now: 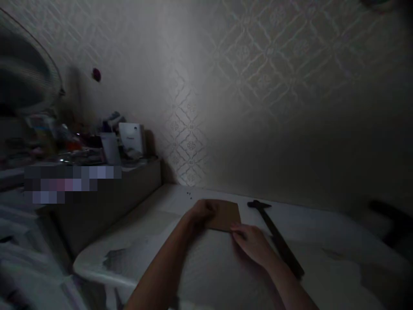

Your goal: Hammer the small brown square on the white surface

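Observation:
A flat brown rectangular piece (pixel 223 214), like cardboard or thin board, is held between my two hands just over the white table (pixel 167 215). My left hand (pixel 202 211) grips its left edge with curled fingers. At the lower right corner, my right hand (pixel 250 239) pinches it between thumb and fingers. A dark hammer (pixel 277 237) lies right of my right hand, its head toward the wall and its handle running down behind my forearm. Several tiny dark bits (pixel 189 194), too small to name, rest on the table beyond my left hand.
On the left stands a dresser (pixel 138 181) crowded with a white box (pixel 131 137), a pale cup-like container (pixel 110 147) and other clutter. A round mirror (pixel 26 73) rises above it. Patterned wallpaper (pixel 245 107) backs the table. A dark blurred object (pixel 395 221) sits at the far right.

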Demonstrator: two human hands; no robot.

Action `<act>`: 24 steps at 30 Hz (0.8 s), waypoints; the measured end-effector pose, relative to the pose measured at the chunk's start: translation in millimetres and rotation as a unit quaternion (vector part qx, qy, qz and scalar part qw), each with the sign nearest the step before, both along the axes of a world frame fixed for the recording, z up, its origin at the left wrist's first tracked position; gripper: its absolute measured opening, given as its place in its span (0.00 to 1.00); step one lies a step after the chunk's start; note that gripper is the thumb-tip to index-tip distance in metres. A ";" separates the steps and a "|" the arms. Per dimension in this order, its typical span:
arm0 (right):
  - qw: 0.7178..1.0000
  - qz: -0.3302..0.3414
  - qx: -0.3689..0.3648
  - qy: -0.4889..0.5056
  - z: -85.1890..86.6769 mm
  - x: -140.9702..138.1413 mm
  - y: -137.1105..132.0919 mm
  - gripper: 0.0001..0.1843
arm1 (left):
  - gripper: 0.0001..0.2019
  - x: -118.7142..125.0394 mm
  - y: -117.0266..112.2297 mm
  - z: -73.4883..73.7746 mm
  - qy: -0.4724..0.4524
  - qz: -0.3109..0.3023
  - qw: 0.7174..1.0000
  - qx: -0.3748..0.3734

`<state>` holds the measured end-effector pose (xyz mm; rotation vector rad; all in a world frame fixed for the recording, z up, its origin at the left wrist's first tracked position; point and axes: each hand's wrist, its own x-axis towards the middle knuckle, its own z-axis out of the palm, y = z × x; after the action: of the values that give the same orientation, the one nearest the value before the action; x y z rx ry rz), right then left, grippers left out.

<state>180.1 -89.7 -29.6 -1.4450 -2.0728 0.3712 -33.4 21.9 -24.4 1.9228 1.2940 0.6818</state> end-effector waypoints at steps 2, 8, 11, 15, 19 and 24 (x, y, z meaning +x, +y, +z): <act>1.000 0.000 0.000 0.000 0.8 -0.5 -0.7 0.16 | 0.08 0.5 1.2 -1.7 0.019 0.008 1.000 0.018; 1.000 0.000 0.004 0.008 3.0 -1.0 -2.3 0.16 | 0.08 -0.2 1.8 -2.7 0.035 0.022 0.999 0.034; 1.000 -0.001 0.005 0.006 2.6 -0.8 -2.3 0.16 | 0.08 -3.8 1.8 -1.0 0.027 0.019 0.999 0.028; 1.000 0.000 0.005 0.009 1.6 -0.8 -1.6 0.16 | 0.08 -7.2 3.9 0.2 0.024 0.014 0.999 0.020; 1.000 0.003 0.002 0.011 0.9 -0.7 -0.5 0.16 | 0.08 -7.5 5.3 -1.1 0.036 0.026 0.999 0.027; 1.000 -0.004 0.003 0.002 0.6 -0.4 -0.3 0.16 | 0.09 -4.9 2.6 -1.0 0.062 0.036 0.997 0.042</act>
<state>179.7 -90.0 -29.0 -1.4461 -2.0628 0.3636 -38.4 24.5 -25.4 2.0215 1.4379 0.6711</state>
